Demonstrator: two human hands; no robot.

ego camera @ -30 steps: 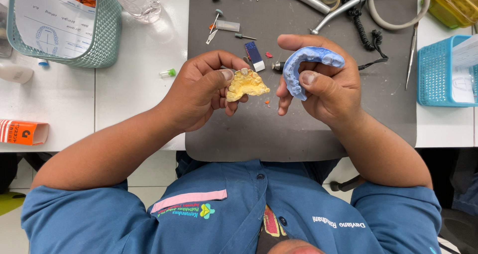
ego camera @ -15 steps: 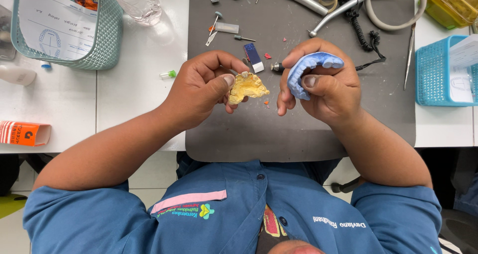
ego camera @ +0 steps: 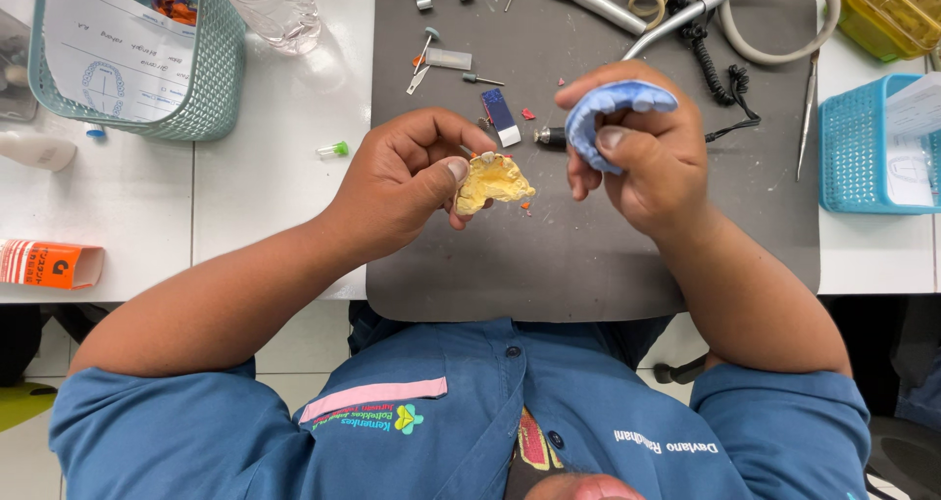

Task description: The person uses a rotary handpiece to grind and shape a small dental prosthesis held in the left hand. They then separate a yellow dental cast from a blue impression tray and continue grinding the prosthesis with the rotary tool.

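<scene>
Grey mat (ego camera: 588,265) covers the white worktop (ego camera: 265,206) under both hands. The left hand (ego camera: 402,181) pinches a yellow tooth mould (ego camera: 493,179) between thumb and fingers. The right hand (ego camera: 647,157) is closed around a curved blue tray (ego camera: 613,103). From the mould, the tray lies at about two o'clock, near but apart, its curve arching sideways.

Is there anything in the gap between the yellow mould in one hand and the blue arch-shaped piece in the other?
Nothing visible. The left hand holds the yellow dental cast and the right hand holds the blue arch-shaped piece above the grey mat. Only small tools and red crumbs lie on the mat beneath the gap.
</scene>
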